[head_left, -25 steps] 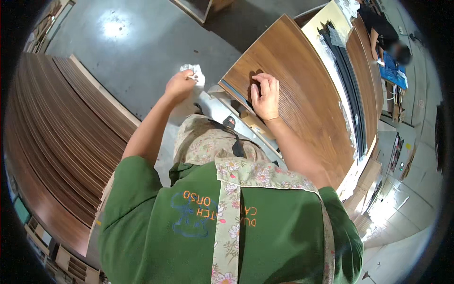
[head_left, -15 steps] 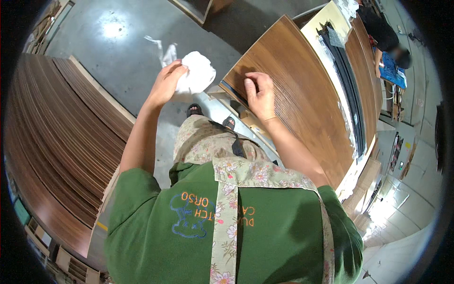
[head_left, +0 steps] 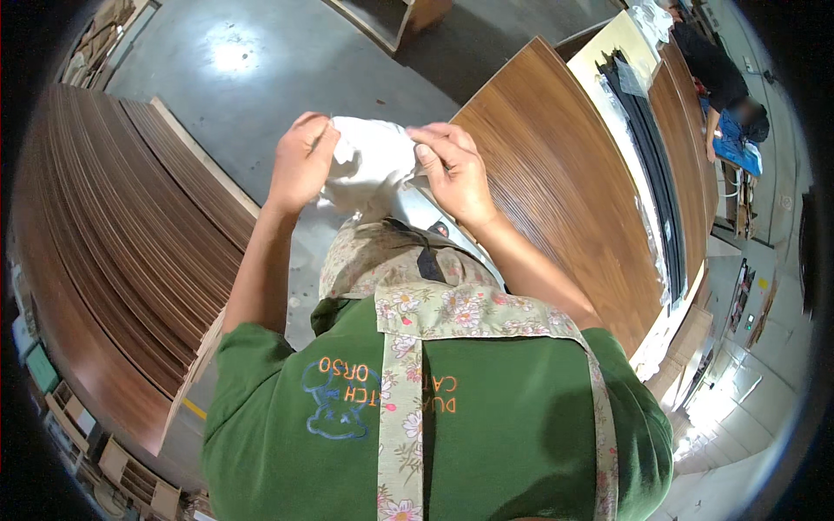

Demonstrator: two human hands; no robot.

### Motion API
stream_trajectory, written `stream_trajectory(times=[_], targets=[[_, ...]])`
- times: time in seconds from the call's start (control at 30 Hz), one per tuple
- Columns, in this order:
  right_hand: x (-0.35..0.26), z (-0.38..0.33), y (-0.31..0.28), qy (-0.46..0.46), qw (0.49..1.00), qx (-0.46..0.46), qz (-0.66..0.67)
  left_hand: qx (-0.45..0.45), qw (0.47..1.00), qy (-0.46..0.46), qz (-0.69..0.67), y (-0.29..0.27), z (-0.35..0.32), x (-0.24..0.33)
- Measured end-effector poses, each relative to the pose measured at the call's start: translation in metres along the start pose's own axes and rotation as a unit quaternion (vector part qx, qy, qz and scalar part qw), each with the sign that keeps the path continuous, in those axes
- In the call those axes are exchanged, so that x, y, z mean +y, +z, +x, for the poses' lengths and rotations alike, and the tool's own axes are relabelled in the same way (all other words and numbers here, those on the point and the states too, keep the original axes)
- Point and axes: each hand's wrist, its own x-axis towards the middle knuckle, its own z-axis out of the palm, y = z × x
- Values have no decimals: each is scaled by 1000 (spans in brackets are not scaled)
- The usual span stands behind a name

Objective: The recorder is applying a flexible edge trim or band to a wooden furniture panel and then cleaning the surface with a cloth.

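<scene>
A crumpled white cloth [head_left: 369, 165] is held up in front of my chest by both hands. My left hand [head_left: 300, 161] pinches its left edge, and my right hand [head_left: 452, 169] grips its right side. Just right of my hands lies a long dark brown wood-grain panel [head_left: 565, 191], running away to the upper right. I wear a green shirt under a floral apron.
A large stack of brown wood panels [head_left: 113, 252] fills the left side. Grey concrete floor [head_left: 261, 69] lies between the stack and the panel. Beyond the panel are a pale board with black strips [head_left: 643, 148] and another person in dark clothes [head_left: 721, 78] bent over a table.
My right hand has left the panel surface and joined the left hand on the cloth. The cloth has come up and toward my chest, now held in both hands.
</scene>
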Motion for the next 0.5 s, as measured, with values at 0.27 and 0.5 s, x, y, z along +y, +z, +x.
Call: stream_trajectory(times=[0.27,0.5], targets=[[-21,20,4,-41,991,-97,83,-119,983,137,15,0,1,45],[1,39,-22,109,961,138,215,-28,978,-7,209,-24,15,25]])
